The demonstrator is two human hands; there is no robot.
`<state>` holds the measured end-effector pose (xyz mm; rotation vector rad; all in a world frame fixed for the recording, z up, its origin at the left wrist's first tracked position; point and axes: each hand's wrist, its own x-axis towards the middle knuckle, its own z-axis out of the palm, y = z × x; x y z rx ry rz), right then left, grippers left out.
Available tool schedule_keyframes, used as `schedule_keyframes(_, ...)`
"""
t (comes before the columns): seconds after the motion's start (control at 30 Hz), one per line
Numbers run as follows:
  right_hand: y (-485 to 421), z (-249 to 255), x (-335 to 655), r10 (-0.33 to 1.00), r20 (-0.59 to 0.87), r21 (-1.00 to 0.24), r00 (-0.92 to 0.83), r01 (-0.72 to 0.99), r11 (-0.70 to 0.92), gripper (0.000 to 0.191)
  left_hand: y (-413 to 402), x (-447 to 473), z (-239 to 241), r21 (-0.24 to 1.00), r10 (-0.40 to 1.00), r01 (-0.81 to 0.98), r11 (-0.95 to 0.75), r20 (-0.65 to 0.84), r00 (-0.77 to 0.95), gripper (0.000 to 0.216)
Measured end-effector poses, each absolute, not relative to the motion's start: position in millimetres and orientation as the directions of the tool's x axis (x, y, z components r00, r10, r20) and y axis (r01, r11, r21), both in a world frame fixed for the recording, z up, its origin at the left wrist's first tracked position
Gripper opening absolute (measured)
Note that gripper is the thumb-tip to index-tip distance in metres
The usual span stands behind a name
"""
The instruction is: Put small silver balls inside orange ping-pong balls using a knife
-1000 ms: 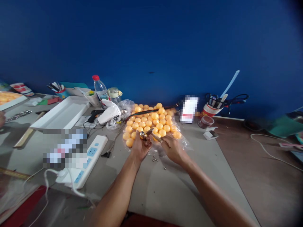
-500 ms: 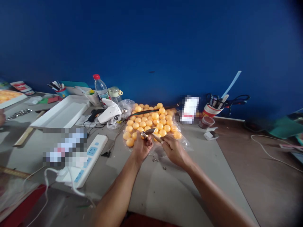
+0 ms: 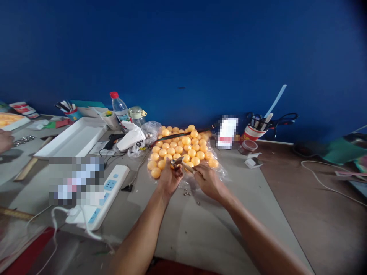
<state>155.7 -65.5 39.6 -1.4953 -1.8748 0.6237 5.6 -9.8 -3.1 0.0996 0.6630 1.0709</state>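
My left hand (image 3: 169, 178) is closed around a small silvery metal piece (image 3: 173, 163) held up in front of me. My right hand (image 3: 208, 181) grips the wooden handle of a small hammer (image 3: 183, 165) whose dark head rests at the metal piece. Just behind both hands lies a clear plastic bag with several orange balls (image 3: 183, 147). A few small metal beads (image 3: 187, 193) lie loose on the grey table (image 3: 197, 229) under my hands.
Left of the balls are a white glue gun (image 3: 130, 138), a white power strip (image 3: 99, 196), a white tray (image 3: 73, 137) and a water bottle (image 3: 119, 107). A cup of scissors and pens (image 3: 255, 130) stands at the right back. Another person's hand (image 3: 5, 140) shows at the left edge.
The hammer head has dipped slightly toward the metal piece in my left hand; both hands otherwise stay in place. The view has shifted a little to the right.
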Motion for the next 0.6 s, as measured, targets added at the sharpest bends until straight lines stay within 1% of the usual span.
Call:
schedule_keyframes(0.17,-69,46,155,0.968,0.216,-0.737,-0.130,0.628,0.249,0.022,-10,8,-6,0.410,0.859,-0.776,0.480,-0.402,0.318,0.048)
schedule_keyframes(0.3,-68,38,151,0.972,0.167,-0.710,-0.163,0.665,0.233,0.021,-9,7,-5,0.371,0.834,-0.791,0.486,-0.469,0.292,0.047)
schedule_keyframes(0.37,-67,36,150,0.971,0.163,-0.710,-0.173,0.663,0.237,0.021,-9,7,-5,0.369,0.837,-0.801,0.471,-0.473,0.274,0.048)
schedule_keyframes(0.43,-67,37,151,0.966,0.189,-0.724,-0.175,0.639,0.258,0.020,-10,7,-5,0.369,0.847,-0.809,0.457,-0.457,0.271,0.049)
schedule_keyframes(0.5,-67,37,152,0.961,0.215,-0.733,-0.171,0.622,0.275,0.019,-11,8,-4,0.359,0.848,-0.808,0.468,-0.442,0.294,0.051)
schedule_keyframes(0.6,-66,34,153,0.968,0.195,-0.712,-0.158,0.656,0.251,0.021,-11,7,-3,0.344,0.826,-0.783,0.518,-0.440,0.353,0.049)
